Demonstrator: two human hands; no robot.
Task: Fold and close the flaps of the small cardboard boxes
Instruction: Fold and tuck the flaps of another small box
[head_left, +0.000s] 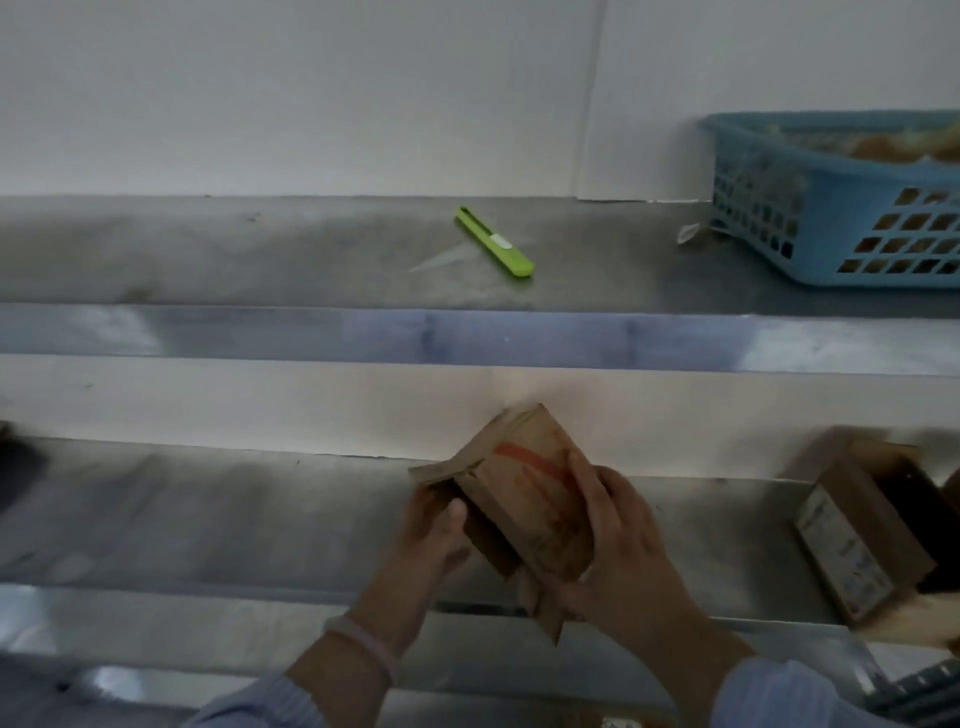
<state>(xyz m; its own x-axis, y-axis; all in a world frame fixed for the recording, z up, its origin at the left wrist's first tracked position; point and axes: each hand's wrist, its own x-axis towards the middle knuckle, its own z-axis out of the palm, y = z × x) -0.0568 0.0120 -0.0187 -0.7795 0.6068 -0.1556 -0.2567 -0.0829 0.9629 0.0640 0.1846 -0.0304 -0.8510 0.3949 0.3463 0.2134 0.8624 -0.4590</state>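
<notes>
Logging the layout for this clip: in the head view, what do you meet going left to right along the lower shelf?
From the left: left hand → cardboard box, held in both hands → right hand → second cardboard box, at the far right.

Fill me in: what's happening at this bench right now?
A person holds a small cardboard box in both hands above the metal counter. The left hand grips its open end, where a flap sticks out unfolded; the right hand wraps its other side. A second box lies open at the right edge. A green cutter and a blue basket sit on the shelf behind.
</notes>
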